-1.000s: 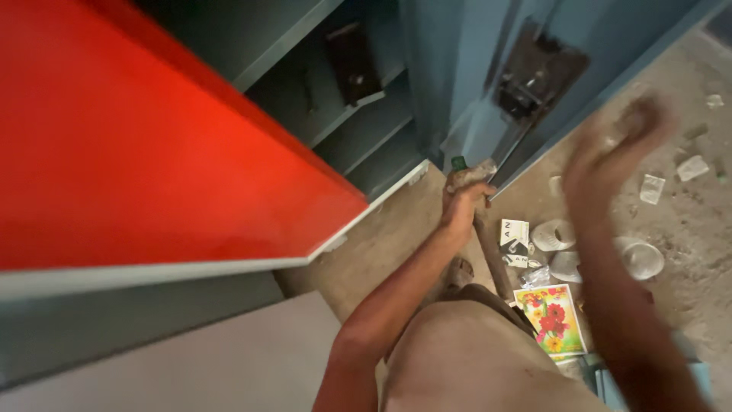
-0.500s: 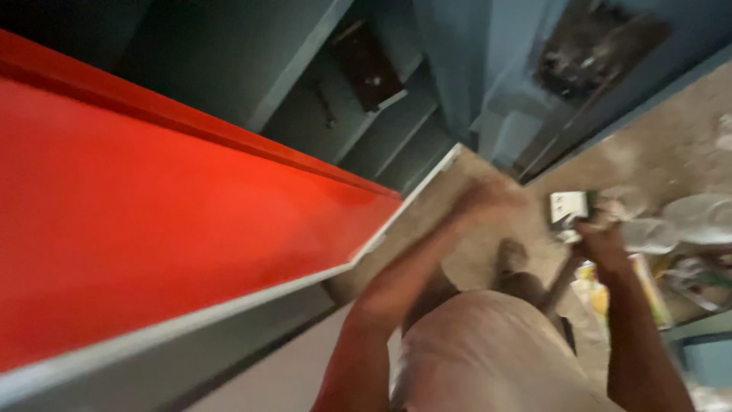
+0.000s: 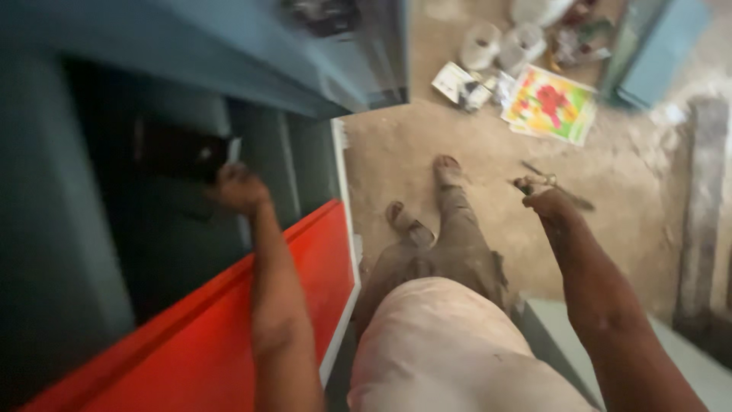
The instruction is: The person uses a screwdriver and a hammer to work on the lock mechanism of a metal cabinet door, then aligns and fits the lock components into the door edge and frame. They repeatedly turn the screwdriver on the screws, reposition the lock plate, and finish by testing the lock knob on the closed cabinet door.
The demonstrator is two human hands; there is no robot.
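Dark flat rectangular object (image 3: pixel 179 152), with a pale edge at its right end, lies inside the blue-grey metal cabinet (image 3: pixel 91 229), and the left hand (image 3: pixel 238 187) is right at that pale end, fingers curled against it; whether they actually pinch it is too blurred to tell. By its look it is probably stiff and light, best taken by the near pale corner, since the rest sits deep in shadow. The right hand (image 3: pixel 543 197) hangs out to the other side, closed around a thin dark metal tool (image 3: pixel 560 191), likely rigid and slim enough to slip. Below the left forearm runs a red metal panel (image 3: pixel 229 336). Beyond the right hand, on the dusty floor (image 3: pixel 648 198), lie a bright flowered sheet (image 3: pixel 550 103) and pale scraps. The cabinet's interior is dark, and motion blur hides detail.
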